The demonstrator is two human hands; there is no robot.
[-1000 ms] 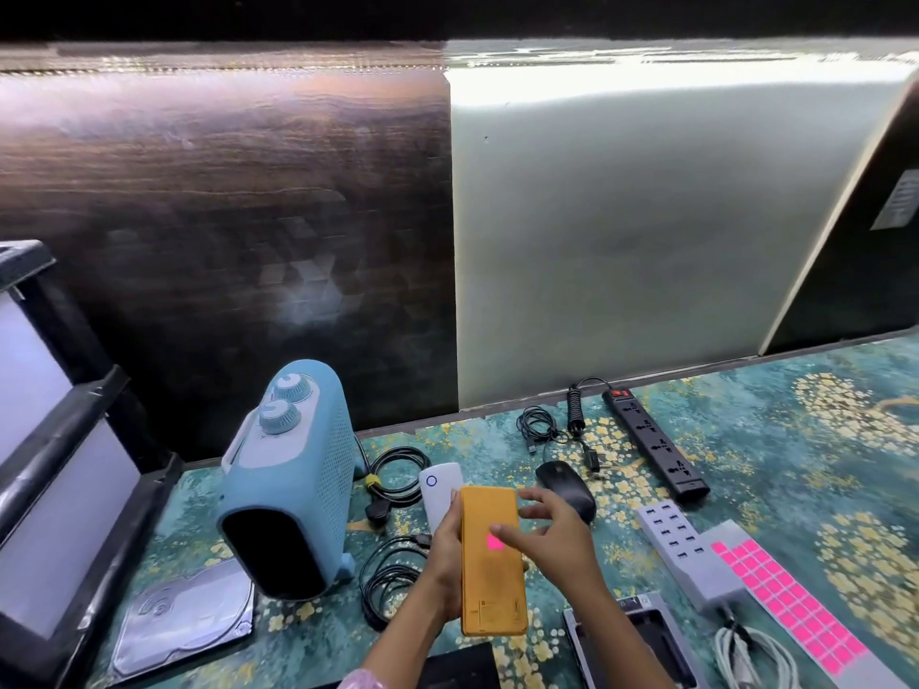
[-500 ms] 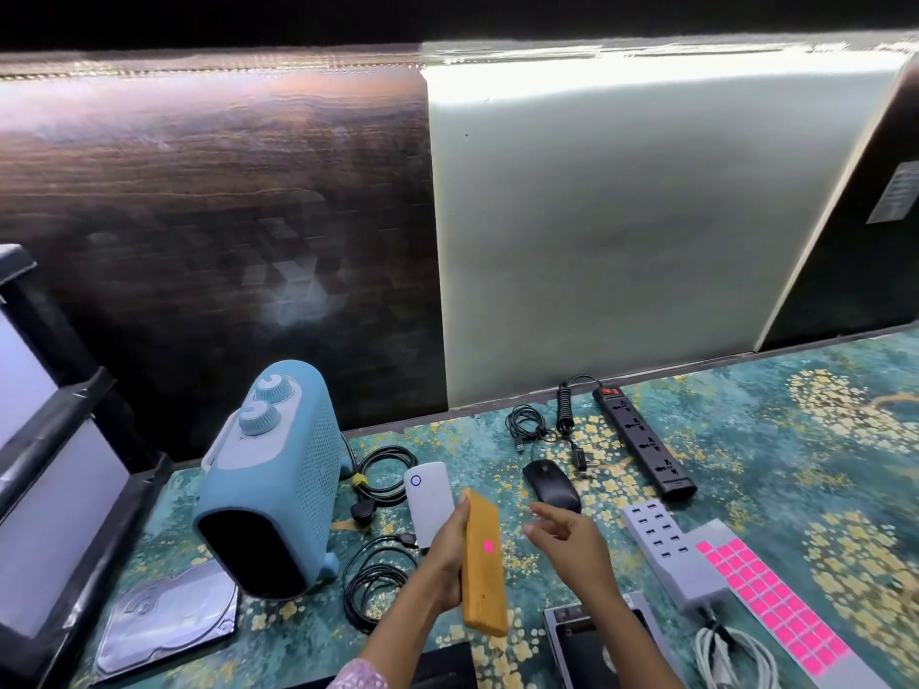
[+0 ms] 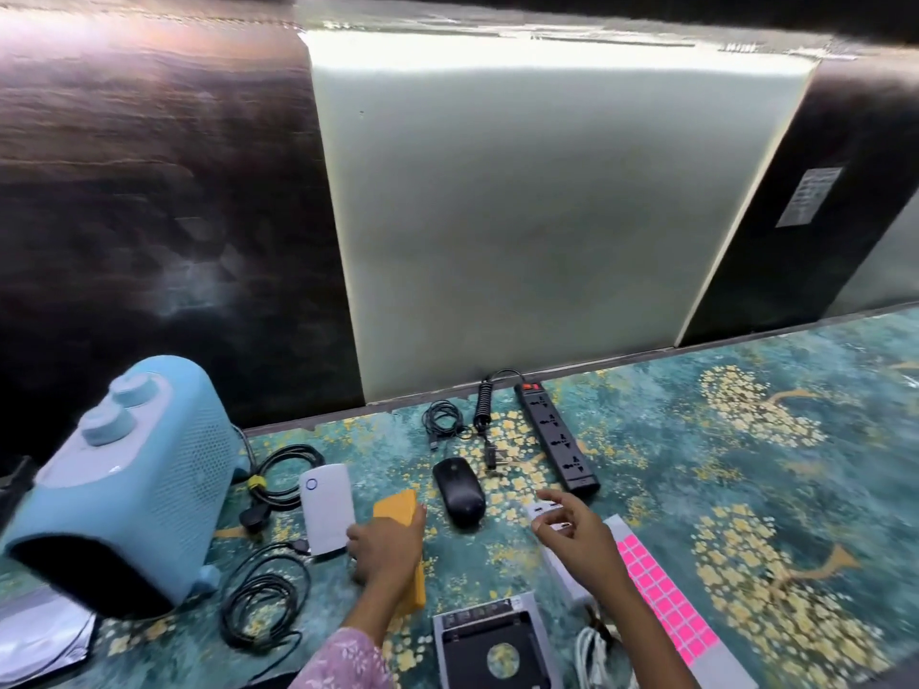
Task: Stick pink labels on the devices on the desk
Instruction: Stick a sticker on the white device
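Green patterned desk [image 3: 696, 489]: my left hand [image 3: 388, 544] is gripping the orange device [image 3: 397, 507]; my right hand [image 3: 579, 532] is hovering, fingers [image 3: 559, 498] relaxed.

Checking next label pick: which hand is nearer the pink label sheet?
Right. The right hand hovers just left of the pink label sheet; the left hand grips the orange device, farther left.
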